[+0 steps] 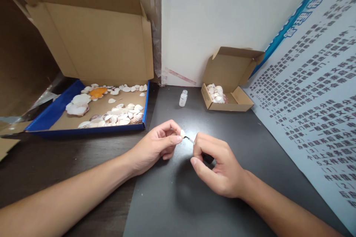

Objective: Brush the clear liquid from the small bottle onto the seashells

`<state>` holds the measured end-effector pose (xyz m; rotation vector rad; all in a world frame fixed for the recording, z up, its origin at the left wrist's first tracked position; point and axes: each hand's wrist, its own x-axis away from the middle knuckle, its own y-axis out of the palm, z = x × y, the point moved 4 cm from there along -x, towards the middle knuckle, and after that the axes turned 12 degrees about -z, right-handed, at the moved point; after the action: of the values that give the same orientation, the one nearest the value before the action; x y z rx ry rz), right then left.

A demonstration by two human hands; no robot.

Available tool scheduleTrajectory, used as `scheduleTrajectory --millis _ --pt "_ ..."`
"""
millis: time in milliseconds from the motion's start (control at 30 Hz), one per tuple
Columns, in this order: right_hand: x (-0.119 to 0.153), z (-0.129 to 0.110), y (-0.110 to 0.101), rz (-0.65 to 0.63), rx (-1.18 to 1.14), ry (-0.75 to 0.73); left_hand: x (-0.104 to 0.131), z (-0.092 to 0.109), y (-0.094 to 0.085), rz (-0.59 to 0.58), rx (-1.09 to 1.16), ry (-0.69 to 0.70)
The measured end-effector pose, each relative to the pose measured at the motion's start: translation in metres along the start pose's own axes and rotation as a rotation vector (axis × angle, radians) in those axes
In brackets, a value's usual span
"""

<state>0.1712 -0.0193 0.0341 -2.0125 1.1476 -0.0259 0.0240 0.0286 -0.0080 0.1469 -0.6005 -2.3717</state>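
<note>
A person's left hand point(160, 141) pinches a small, white, smooth-looking seashell point(182, 133) between thumb and fingertips above a dark grey, smooth tabletop mat point(222, 211). The shell is pale all over, with a rounded upper edge; the thumb and fingers hide its lower part, and it is too small to show any ridges. The left hand's other fingers curl loosely beneath. The right hand point(218, 164), bent nearly closed, grips a thin, pale-stemmed applicator brush with a dark tip point(189, 140), and a black, glossy cap-like piece point(208, 158) shows under its fingers. The brush tip meets or nearly meets the shell's lower right side; contact cannot be told. Behind the hands stands a small, frosted, whitish bottle point(183, 99), upright and uncapped. At left, a blue-walled, brown-lined cardboard box point(91, 132) lies open with white and brownish shells point(119, 114) and one bright orange, fan-shaped shell point(98, 92). At right, a smaller, plain brown cardboard box point(230, 106) holds a heap of whitish shells point(215, 93).
</note>
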Motion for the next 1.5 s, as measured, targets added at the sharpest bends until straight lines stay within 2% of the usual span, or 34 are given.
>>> scheduleTrajectory --millis 267,533,667,833,933,1167,1233,1400,1500 --pt "0.0 0.007 -0.001 0.046 0.032 0.084 0.0 -0.001 0.0 -0.008 -0.006 0.001" --pt "0.0 0.002 0.005 -0.147 -0.125 -0.007 0.0 -0.001 -0.001 0.018 -0.016 0.006" --pt "0.001 0.001 0.004 -0.111 -0.133 -0.036 0.0 0.0 -0.001 0.014 0.012 0.008" --pt "0.001 0.004 0.002 -0.033 -0.062 0.012 0.0 0.0 0.0 -0.017 0.039 -0.02" --pt "0.0 0.005 0.001 -0.021 -0.047 0.029 0.0 0.001 0.001 -0.029 0.031 -0.033" --pt "-0.001 0.001 0.003 -0.051 -0.064 -0.064 0.001 0.001 0.002 -0.034 0.011 -0.052" --pt "-0.001 0.003 0.004 -0.065 -0.049 -0.043 0.001 0.0 0.002 -0.037 0.002 -0.061" --pt "0.001 0.013 0.004 -0.025 0.039 0.144 -0.001 0.0 0.002 -0.046 -0.014 -0.071" --pt "0.0 0.011 0.004 -0.033 0.02 0.121 -0.001 0.0 0.002 -0.042 -0.024 -0.08"
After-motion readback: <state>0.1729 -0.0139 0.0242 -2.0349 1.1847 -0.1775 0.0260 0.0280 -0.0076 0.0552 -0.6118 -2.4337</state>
